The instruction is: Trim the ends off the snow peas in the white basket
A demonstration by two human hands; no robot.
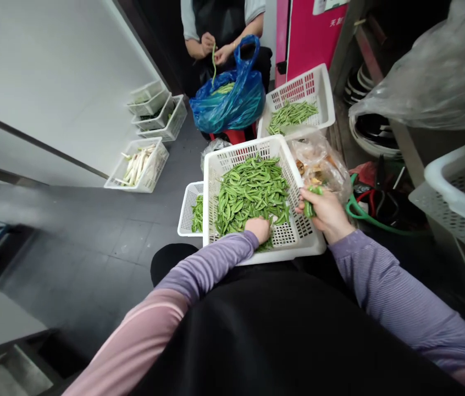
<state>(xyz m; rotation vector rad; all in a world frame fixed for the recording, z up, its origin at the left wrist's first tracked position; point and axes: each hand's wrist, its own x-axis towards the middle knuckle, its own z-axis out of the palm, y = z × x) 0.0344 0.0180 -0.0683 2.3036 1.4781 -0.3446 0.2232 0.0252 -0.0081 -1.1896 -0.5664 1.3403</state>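
A white perforated plastic basket (241,152) rests on my lap, heaped with a pile of green pea pods (251,195). My left hand (259,229) lies on the near edge of the pile, its fingers hidden among the pods. My right hand (323,212) is over the basket's right rim, gripping a green pod (309,202). A smaller white basket (186,212) with pods sits just left of the large one. A clear bag of brownish scraps (319,165) lies beyond my right hand.
Ahead, a seated person's hands (211,49) hold a long green pod above a blue plastic bag (228,99). A white basket of pods (298,93) stands beyond mine. White baskets (137,165) stand on the grey tile floor (112,242) at left.
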